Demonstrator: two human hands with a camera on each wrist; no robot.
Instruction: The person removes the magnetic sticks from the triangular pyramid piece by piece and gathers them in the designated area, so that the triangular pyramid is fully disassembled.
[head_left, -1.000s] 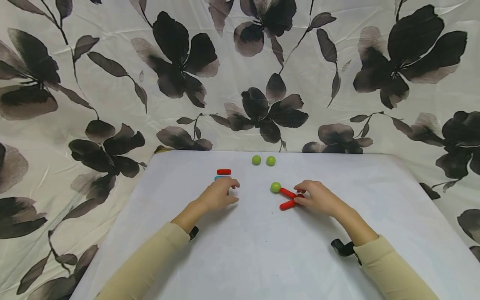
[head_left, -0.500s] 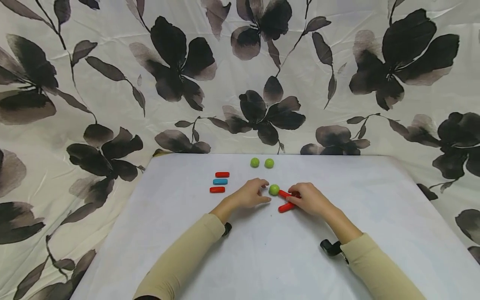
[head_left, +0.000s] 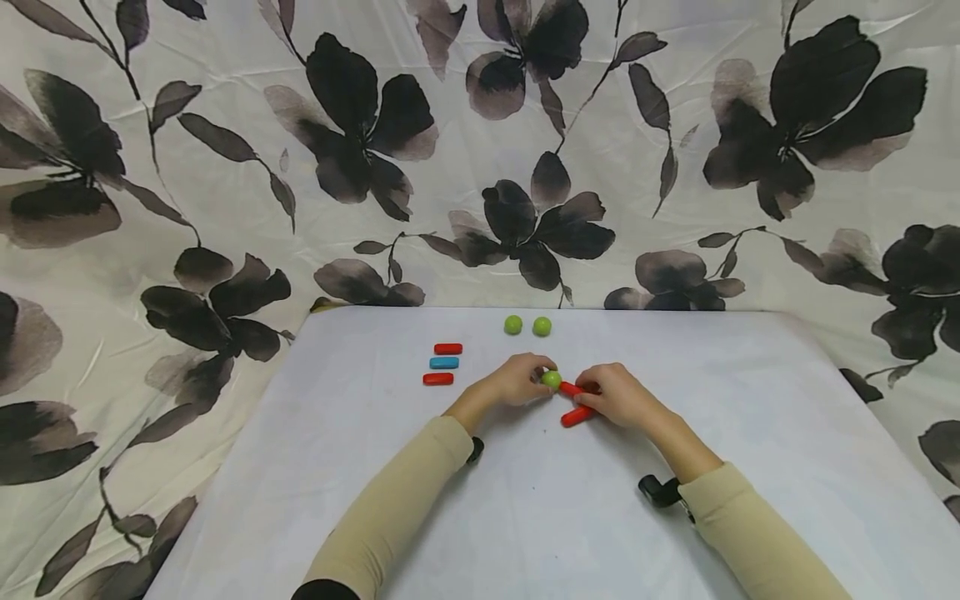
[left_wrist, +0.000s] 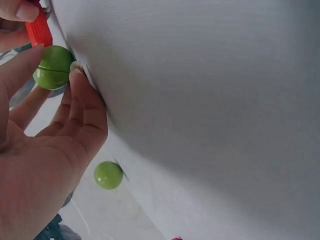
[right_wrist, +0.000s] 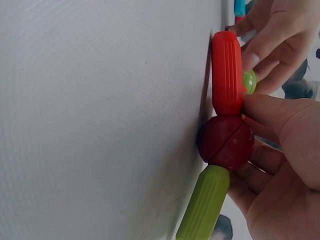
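My left hand (head_left: 519,380) pinches a green ball (left_wrist: 52,67) between thumb and fingers. A red rod (left_wrist: 39,26) joins that ball, and my right hand (head_left: 618,395) grips the rod near its other end. In the right wrist view a dark red ball (right_wrist: 226,143) lies against the right fingers. A second red rod (right_wrist: 227,72) and a green rod (right_wrist: 204,202) stick out from the dark red ball. Seen from the head, the second red rod (head_left: 577,416) points toward the lower left; the right hand hides the dark red ball there.
Left of the hands, a red rod (head_left: 447,348), a blue rod (head_left: 444,362) and another red rod (head_left: 438,379) lie stacked in a row on the white table (head_left: 510,517). Two loose green balls (head_left: 513,325) sit near its back edge, before a floral cloth (head_left: 450,150).
My left hand has moved right from beside the loose rods to the green ball and now pinches it. My right hand has shifted slightly left along the joined rods.
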